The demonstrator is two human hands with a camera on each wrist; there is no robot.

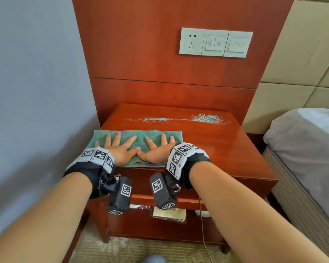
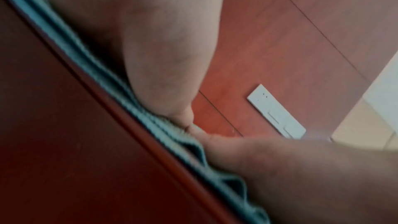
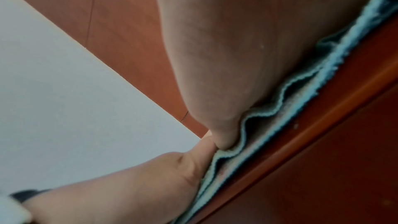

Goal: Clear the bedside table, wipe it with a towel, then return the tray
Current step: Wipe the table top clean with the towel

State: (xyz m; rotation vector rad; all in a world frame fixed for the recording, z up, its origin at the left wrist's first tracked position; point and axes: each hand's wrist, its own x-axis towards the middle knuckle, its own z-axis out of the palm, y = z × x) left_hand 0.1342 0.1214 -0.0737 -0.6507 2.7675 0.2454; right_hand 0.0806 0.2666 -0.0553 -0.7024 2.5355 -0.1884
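L hand [image 1: 120, 149] + R hand [image 1: 156, 149] spread flat, thumbs touching, pressing towel [image 1: 139, 136] on desk [image 1: 226, 149] front-left edge. Step: wiping. Teal smear [image 1: 207, 118] at back remains; next push towel back/right over it. Tray not visible.

Switch panel [image 1: 216, 42] on wood backboard [image 1: 160, 54]; bed [image 1: 308, 141] right.

The towel [image 1: 139, 143] lies folded along the front left edge of the bedside table [image 1: 226, 149]. On it the left hand [image 1: 120, 149] and right hand [image 1: 156, 150] lie flat side by side (thumbs touching). Behind the towel a smear [image 1: 179, 119] runs across the tabletop. The switch panel [image 1: 216, 42] sits on the wall panel behind; the bed [image 1: 302, 141] stands to the right.
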